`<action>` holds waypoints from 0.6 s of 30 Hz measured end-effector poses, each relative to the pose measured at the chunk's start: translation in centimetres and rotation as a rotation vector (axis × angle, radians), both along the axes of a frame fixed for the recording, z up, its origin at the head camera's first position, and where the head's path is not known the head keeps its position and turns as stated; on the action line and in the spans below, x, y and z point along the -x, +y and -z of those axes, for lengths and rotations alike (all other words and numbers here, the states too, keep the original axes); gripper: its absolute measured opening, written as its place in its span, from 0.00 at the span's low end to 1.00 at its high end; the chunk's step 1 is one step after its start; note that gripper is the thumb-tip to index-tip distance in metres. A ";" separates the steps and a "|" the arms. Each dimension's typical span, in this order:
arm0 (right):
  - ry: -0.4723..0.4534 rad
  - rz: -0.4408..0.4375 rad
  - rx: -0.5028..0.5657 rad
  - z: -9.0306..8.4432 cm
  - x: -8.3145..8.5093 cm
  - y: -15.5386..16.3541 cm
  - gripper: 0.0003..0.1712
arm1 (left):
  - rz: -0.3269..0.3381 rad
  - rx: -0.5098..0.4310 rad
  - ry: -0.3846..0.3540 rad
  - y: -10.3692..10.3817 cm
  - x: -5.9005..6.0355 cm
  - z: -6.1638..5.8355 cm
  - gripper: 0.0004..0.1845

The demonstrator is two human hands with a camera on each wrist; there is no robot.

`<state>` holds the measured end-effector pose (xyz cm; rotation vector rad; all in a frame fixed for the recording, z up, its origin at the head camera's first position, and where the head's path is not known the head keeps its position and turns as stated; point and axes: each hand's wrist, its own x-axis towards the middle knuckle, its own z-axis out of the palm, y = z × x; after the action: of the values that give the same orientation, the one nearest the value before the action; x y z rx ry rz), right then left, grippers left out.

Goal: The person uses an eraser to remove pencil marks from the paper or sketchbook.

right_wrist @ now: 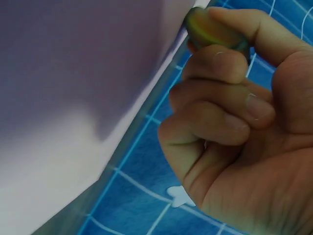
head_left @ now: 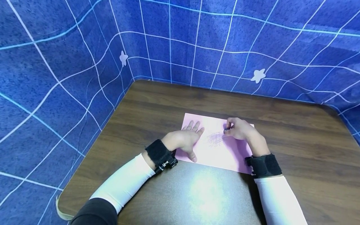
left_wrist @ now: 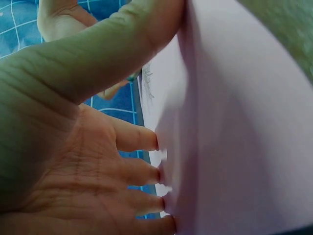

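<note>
1. Head view: we see a brown wood-grain tabletop (head_left: 149,112) with rounded corners, a pale edging (head_left: 63,213) showing at its near left corner. A bright glare (head_left: 206,190) lies on its near part.

2. Beyond the table and along its left side we find a deep-blue backdrop (head_left: 197,37), crossed by wavy white and light-blue grid lines. Two pale star shapes mark it, one toward the left (head_left: 123,58) and one toward the right (head_left: 258,76).

3. On the tabletop, near its middle, we note a pink sheet of paper (head_left: 216,157), lying slightly askew, with a patch of purplish scribble (head_left: 215,139) around its centre.

4. The left hand (head_left: 189,140) lies on the sheet's left part, fingers spread wide; in the left wrist view we see its fingertips touching the paper.

5. The right hand (head_left: 239,129) pinches a small rounded object (right_wrist: 212,32), yellowish green in the right wrist view, its other fingers curled. The object is over the sheet, just right of the scribble; we cannot tell whether it touches the paper.

6. Both forearms wear white sleeves (head_left: 123,182) and black wrist straps (head_left: 265,165).
</note>
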<state>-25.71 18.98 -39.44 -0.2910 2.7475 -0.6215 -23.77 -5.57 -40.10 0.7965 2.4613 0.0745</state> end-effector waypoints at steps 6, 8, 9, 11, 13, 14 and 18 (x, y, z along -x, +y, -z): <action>0.058 -0.087 -0.174 -0.9 -1.0 -2.2 0.08 | -0.005 0.015 0.004 -0.1 0.0 -0.1 0.76; 0.071 -0.105 -0.190 -0.9 -1.2 -3.2 0.08 | -0.002 0.022 0.006 -0.1 0.0 -0.1 0.76; 0.089 -0.115 -0.185 -0.9 -1.3 -3.6 0.07 | 0.001 0.023 0.003 -0.2 0.0 -0.1 0.76; 0.122 -0.139 -0.147 -0.6 -1.4 -4.5 0.08 | 0.005 0.022 0.002 -0.2 0.0 -0.1 0.75; 0.144 -0.156 -0.103 -0.2 -1.6 -5.5 0.08 | 0.010 0.015 -0.005 -0.1 -0.1 -0.2 0.75; 0.153 -0.154 -0.090 0.0 -1.6 -5.8 0.08 | 0.013 0.013 -0.006 -0.1 -0.1 -0.2 0.75; 0.146 -0.109 -0.071 0.4 -1.6 -6.6 0.07 | 0.017 0.016 -0.003 -0.1 -0.1 -0.4 0.75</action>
<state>-24.12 12.41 -39.81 -0.4833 2.8613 -0.4904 -23.65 -5.65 -39.74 0.8102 2.4485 0.0502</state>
